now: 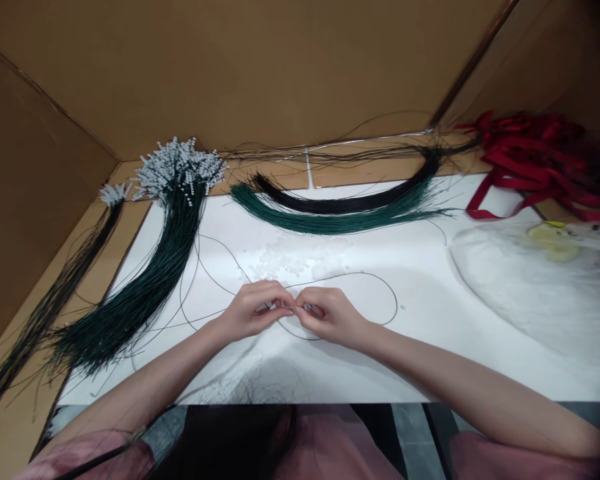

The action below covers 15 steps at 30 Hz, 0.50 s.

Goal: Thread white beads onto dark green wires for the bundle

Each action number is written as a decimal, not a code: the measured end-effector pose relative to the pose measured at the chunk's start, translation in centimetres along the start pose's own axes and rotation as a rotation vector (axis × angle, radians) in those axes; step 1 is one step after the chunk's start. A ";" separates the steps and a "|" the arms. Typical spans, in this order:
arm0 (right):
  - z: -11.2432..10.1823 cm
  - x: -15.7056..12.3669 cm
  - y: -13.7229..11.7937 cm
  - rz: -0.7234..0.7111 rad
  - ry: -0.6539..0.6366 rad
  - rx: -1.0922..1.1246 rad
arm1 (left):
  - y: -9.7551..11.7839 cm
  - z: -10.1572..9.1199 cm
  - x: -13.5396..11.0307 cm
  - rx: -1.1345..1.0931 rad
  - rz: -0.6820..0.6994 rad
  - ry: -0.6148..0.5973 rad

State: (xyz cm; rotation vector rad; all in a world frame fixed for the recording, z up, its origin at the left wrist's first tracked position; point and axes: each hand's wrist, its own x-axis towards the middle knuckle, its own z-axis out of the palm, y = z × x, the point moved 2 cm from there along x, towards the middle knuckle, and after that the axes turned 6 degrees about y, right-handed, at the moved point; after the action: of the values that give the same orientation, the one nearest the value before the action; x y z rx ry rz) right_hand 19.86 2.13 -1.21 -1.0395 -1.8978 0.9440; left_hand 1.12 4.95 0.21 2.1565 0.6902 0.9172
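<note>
My left hand [254,308] and my right hand [330,313] meet fingertip to fingertip at the middle of the white table [430,360]. Both are pinched on a thin dark cord [387,287] that loops out to the right and left of them. Something tiny and pale, perhaps a bead, sits between the fingertips; I cannot make it out. A scatter of small clear beads [290,259] lies just beyond the hands.
A bundle of dark green cords tipped with white beads [177,167] fans out at the left. A thinner bundle [55,293] lies further left. Curved green and black cord bundles [340,213] lie behind. Red ribbons [535,160] and a clear plastic bag [530,287] are at right. Cardboard walls surround the table.
</note>
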 end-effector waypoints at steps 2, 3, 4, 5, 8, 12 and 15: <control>0.0 0.0 0.0 -0.004 0.001 -0.003 | 0.0 0.0 0.0 0.004 0.001 0.002; 0.0 0.0 0.1 -0.004 0.002 -0.003 | 0.0 0.0 0.0 0.005 0.002 0.003; 0.0 0.0 0.1 -0.004 0.003 -0.002 | 0.0 0.0 0.0 0.006 0.000 0.002; 0.0 0.0 0.1 -0.004 0.004 -0.002 | -0.1 0.0 0.0 0.006 -0.001 0.001; 0.0 0.1 0.1 0.002 -0.002 -0.009 | -0.1 0.0 0.0 0.008 0.000 -0.002; 0.0 0.1 0.0 0.003 -0.011 -0.015 | 0.0 0.0 0.1 0.014 0.011 0.002; 0.1 0.1 0.0 0.003 -0.010 -0.018 | 0.0 0.0 0.1 0.014 0.012 0.004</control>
State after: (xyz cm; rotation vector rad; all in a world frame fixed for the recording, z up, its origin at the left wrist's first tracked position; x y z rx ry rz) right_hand 19.77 2.22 -1.19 -1.0502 -1.9171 0.9372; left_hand 1.16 5.04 0.28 2.1740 0.6888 0.9257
